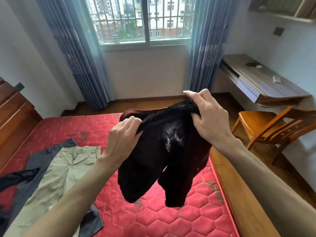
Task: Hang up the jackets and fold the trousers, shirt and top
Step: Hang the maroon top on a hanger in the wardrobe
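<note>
Wide red bed (153, 211) below, khaki trousers (65, 170) spread flat on its left side beside a grey garment (39, 161), apparently waiting to be folded. Above the bed's right half hangs the dark top (164, 159), held clear in the air so it drops straight and its shape can be found. Left hand (123, 135) pinches one upper edge, right hand (210, 115) grips the other, fingers curled into the cloth, pulling the edge taut.

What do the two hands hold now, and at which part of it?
Both hold the dark garment in the air above the bed. The left hand and right hand each pinch its upper edge, one at each end.
</note>
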Motion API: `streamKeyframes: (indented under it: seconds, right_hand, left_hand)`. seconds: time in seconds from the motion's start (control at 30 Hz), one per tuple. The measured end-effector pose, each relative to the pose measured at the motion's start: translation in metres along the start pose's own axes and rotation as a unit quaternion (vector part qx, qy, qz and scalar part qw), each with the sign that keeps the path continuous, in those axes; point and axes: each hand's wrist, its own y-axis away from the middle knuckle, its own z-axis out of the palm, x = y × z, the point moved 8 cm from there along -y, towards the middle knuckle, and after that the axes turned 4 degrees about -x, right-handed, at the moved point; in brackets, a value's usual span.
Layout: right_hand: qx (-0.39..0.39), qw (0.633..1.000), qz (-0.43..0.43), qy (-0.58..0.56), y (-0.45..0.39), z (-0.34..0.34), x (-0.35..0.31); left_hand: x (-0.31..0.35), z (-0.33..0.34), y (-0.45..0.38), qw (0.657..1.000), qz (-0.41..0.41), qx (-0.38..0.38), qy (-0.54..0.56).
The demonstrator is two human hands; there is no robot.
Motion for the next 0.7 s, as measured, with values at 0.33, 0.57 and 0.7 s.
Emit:
streamKeyframes:
  seconds: [0.33, 0.57, 0.7]
  right_hand:
    - [-0.045, 0.988, -0.072, 0.126, -0.011, 0.004, -0.009]
    - [-0.207, 0.97, 0.129, -0.003, 0.024, 0.045, 0.056]
    - [-0.112, 0.977, 0.165, -0.074, 0.018, 0.034, 0.057]
  left_hand:
    - [-0.05, -0.009, 0.003, 0.977, -0.21, 0.024, 0.008]
    - [-0.019, 0.0, -0.015, 0.979, -0.186, -0.01, 0.084]
    - [-0.014, 0.015, -0.004, 0.978, -0.119, -0.092, 0.144]
